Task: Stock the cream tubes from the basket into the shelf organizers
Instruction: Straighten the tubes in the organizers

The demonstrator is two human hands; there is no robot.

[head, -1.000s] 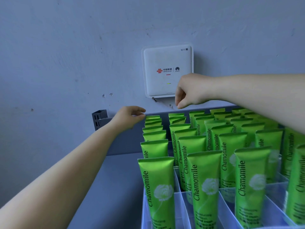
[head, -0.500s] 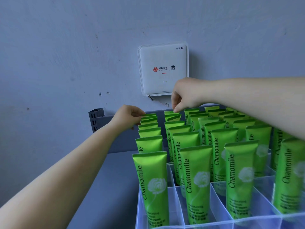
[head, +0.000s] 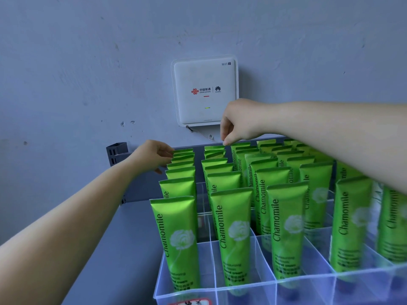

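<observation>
**Both hands down at the back row of tubes**

A pale blue wall (head: 66, 62) fills the back, with a white WiFi box (head: 204, 91) fixed on it. Everything here is told from that box. Below the box runs a grey shelf (head: 114, 238), and on it stands a clear organizer (head: 220, 291) with many little square slots. Green cream tubes (head: 233, 234) stand upright in the slots, row after row. No basket can be seen.

A moment ago the right hand was higher, in front of the box's lower corner. Now it has dropped to the tubes, and the view has shifted a little too. The left hand has hardly moved. I think the back row is getting its last tubes or being tidied, so the stocking looks nearly done.

The right hand (head: 240, 122) is just below the box's right corner. Its fingers are curled and pinch down onto the top of a back-row tube (head: 214, 148). The left hand (head: 152, 156) is down and left of the box. Its curled fingers touch the tops of the far-left tubes (head: 182, 153), but I cannot tell if it really grips one.
</observation>
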